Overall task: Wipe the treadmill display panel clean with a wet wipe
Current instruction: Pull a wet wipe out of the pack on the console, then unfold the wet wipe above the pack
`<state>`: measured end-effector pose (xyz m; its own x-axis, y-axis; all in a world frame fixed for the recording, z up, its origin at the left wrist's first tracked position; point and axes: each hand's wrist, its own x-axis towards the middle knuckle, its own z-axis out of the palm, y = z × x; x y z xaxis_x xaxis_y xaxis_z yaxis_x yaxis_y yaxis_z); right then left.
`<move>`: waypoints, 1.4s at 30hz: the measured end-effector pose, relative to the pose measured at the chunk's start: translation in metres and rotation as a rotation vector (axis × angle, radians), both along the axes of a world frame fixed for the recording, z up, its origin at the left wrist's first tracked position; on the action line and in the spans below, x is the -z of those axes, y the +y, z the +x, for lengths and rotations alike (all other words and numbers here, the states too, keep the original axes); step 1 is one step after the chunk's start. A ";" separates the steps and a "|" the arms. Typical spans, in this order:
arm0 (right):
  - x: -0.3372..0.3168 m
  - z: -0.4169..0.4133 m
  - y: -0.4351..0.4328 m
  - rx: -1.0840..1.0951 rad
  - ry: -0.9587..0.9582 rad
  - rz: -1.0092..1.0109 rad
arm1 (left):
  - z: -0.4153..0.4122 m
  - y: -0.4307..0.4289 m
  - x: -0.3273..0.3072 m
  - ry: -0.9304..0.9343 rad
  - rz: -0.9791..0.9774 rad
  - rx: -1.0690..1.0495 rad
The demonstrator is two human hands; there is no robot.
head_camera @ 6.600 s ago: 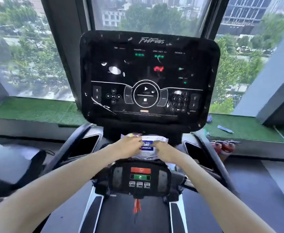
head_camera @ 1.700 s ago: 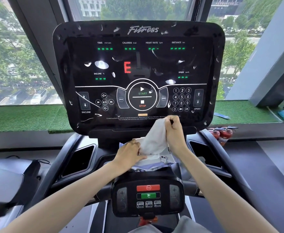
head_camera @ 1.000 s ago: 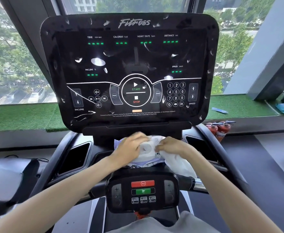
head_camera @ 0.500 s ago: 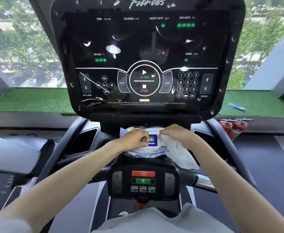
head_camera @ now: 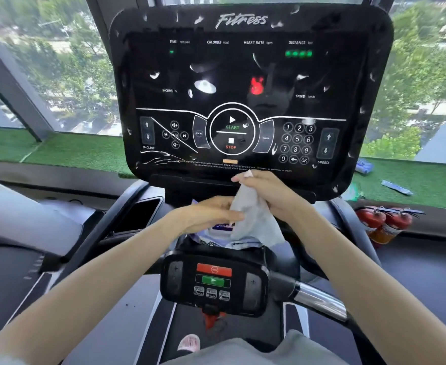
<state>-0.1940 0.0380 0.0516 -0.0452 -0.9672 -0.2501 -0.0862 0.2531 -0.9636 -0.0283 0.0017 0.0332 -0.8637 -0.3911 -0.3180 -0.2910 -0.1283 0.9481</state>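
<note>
The crumpled white wet wipe [head_camera: 253, 217], level with the soft plastic pack [head_camera: 222, 234] moments ago, is now lifted clear, pinched in the right hand [head_camera: 266, 192]. The left hand [head_camera: 208, 213], fingers loosely curled, is laid against it. The smeared glossy black display panel [head_camera: 248, 96] is not yet wiped.

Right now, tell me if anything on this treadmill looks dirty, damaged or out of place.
The display panel is spattered with white smears and flecks, with a larger blob left of centre and scrawled streaks near the INCLINE buttons. No wiping has begun: the right hand holds the wet wipe below the panel, with the left hand beside it.
</note>
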 end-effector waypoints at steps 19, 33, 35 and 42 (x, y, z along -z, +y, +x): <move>-0.051 0.031 0.023 0.174 -0.473 -0.262 | 0.060 -0.047 -0.086 0.184 -0.019 -0.492; -0.076 0.132 0.019 0.347 -0.562 -0.216 | 0.132 -0.081 -0.110 0.528 0.436 -0.785; -0.081 0.139 0.020 0.359 -0.565 -0.247 | 0.135 -0.073 -0.097 0.394 0.523 -0.642; -0.081 0.136 0.025 0.483 -0.224 0.070 | 0.138 -0.060 -0.083 0.213 0.097 -0.531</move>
<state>-0.0583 0.0632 0.1330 -0.4191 -0.8302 -0.3677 0.2615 0.2774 -0.9245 0.1096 -0.0583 0.1159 -0.6059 -0.7659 -0.2152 0.0326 -0.2941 0.9552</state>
